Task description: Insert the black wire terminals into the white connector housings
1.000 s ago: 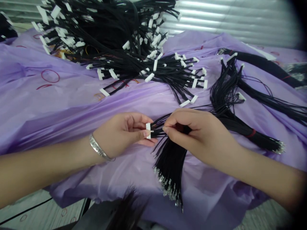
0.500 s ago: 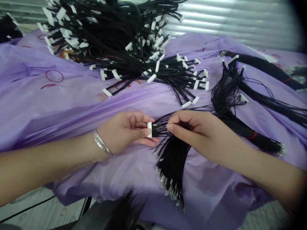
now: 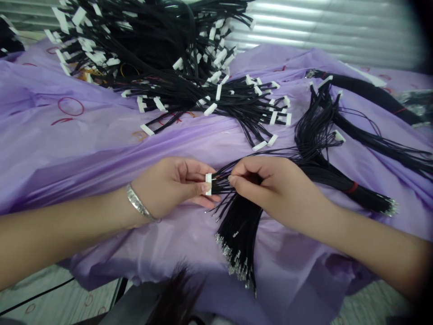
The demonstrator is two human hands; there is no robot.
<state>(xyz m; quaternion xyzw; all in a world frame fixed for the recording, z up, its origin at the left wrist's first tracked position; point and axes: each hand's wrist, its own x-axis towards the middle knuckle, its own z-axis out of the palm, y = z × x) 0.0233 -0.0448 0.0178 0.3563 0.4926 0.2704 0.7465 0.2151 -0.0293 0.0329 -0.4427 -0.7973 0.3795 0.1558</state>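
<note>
Between the thumb and fingers of my left hand (image 3: 181, 180) is a small white connector housing (image 3: 209, 184), with several black wires running out of its right side. My right hand (image 3: 270, 185) pinches one thin black wire (image 3: 223, 177) near its metal-tipped end, close to the housing's upper right side. Whether the tip is inside a slot I cannot tell. Below my right hand a fan of loose black wires (image 3: 240, 225) hangs over the purple cloth, with bare silvery terminals at their lower ends.
A large heap of black cables with white connectors (image 3: 152, 45) lies at the back, a smaller pile (image 3: 203, 97) before it. To the right are a wire bundle tied with a red band (image 3: 352, 186) and further bundles (image 3: 365, 92). Rubber bands (image 3: 71, 106) lie on the purple cloth (image 3: 101, 144).
The pinched wire's tip has come nearer the white housing as my right hand moved slightly left. The whole view has shifted a little.
</note>
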